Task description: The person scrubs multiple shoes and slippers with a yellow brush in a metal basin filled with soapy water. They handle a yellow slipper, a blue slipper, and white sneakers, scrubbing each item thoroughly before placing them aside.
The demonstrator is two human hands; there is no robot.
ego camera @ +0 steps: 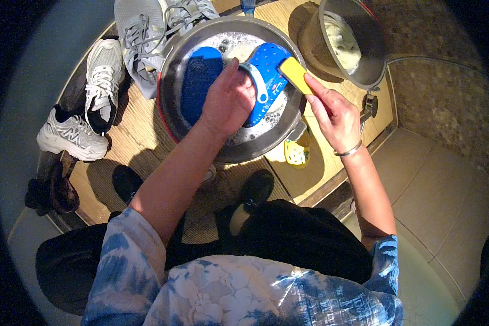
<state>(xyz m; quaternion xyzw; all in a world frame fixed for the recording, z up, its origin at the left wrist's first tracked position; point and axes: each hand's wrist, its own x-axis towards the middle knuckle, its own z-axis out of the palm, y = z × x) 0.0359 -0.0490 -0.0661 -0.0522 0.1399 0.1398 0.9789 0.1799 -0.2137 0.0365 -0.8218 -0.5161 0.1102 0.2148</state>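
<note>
My left hand [232, 98] holds a wet blue perforated clog [269, 61] with a light blue heel strap, over a round metal basin [228, 155] of soapy water. In my right hand [336, 116] is a yellow-backed brush [294, 73], its far end against the clog's toe; its bristles are hidden. A second blue clog [199, 83] lies sole up in the suds, left of my left hand. Something pale rests in the foam behind the held clog.
White running shoes [104, 81] [75, 136] and grey lace-up sneakers [140, 36] stand left of the basin. A metal pot [318, 45] with pale cloth-like contents is at the upper right. A small yellow clog [296, 153] sits by the basin's lower right.
</note>
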